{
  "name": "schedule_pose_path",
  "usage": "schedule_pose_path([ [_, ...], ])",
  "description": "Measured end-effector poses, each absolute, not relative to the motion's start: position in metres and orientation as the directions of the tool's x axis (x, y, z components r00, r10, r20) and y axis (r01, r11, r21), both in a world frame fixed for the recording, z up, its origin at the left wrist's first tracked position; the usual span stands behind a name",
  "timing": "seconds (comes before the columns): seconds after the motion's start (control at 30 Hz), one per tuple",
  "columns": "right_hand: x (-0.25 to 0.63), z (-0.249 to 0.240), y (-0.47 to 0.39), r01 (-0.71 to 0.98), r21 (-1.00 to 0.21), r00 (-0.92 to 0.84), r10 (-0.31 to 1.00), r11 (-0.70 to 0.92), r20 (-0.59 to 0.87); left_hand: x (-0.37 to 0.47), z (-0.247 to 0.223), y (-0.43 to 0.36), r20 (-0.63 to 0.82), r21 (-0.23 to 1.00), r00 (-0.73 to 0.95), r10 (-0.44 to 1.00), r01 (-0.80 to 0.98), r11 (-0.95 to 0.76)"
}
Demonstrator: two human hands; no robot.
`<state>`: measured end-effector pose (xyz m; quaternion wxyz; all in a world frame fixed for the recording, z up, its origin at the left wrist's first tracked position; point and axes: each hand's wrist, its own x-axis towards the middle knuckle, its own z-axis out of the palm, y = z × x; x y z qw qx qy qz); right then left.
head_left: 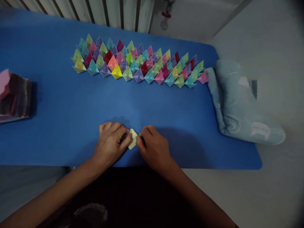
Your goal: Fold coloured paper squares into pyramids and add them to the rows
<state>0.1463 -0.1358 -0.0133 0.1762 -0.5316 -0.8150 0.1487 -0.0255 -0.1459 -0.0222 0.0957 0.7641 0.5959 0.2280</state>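
Between my hands, near the front edge of the blue table (pixel 71 126), is a small folded piece of pale yellow paper (pixel 133 139). My left hand (pixel 111 139) pinches its left side between thumb and fingers. At the right corner of the paper, my right hand (pixel 153 144) grips it with thumb and forefinger, the other fingers curled. Parts of the paper are hidden under the fingertips. Beyond the hands, several rows of folded paper boats (pixel 139 76) in many colours stand close together.
A stack of coloured paper (pixel 16 98) sits at the left edge of view. On the right, a folded light blue blanket (pixel 237 104) overhangs the table's edge. A white slatted radiator (pixel 114 14) runs behind the table, and a wall (pixel 280 79) stands at the right.
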Motion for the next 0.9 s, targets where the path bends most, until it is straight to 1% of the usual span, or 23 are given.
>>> schedule_pose_path([
  [0.2,0.145,-0.012,-0.136,0.81,-0.457,-0.364,0.926,0.367,0.098,-0.026,-0.021,-0.146,0.219,0.441,0.181,0.959,0.858,-0.262],
  [0.33,0.143,-0.01,-0.135,0.819,-0.446,-0.365,0.928,0.36,0.078,-0.025,-0.02,-0.145,0.225,0.441,0.172,0.959,0.86,-0.257],
  [0.57,0.144,-0.008,-0.133,0.831,-0.456,-0.353,0.936,0.319,0.012,-0.027,-0.019,-0.146,0.155,0.42,0.139,0.978,0.887,-0.193],
  [0.67,0.146,-0.006,-0.132,0.819,-0.494,-0.353,0.935,0.293,-0.03,-0.034,-0.022,-0.146,0.166,0.402,0.128,0.978,0.897,-0.186],
  [0.8,0.149,-0.001,-0.129,0.78,-0.57,-0.364,0.928,0.258,-0.077,-0.046,-0.027,-0.146,0.207,0.375,0.158,0.966,0.898,-0.228],
  [0.9,0.152,0.001,-0.126,0.772,-0.594,-0.36,0.926,0.227,-0.113,-0.054,-0.029,-0.148,0.212,0.364,0.184,0.96,0.897,-0.252],
])
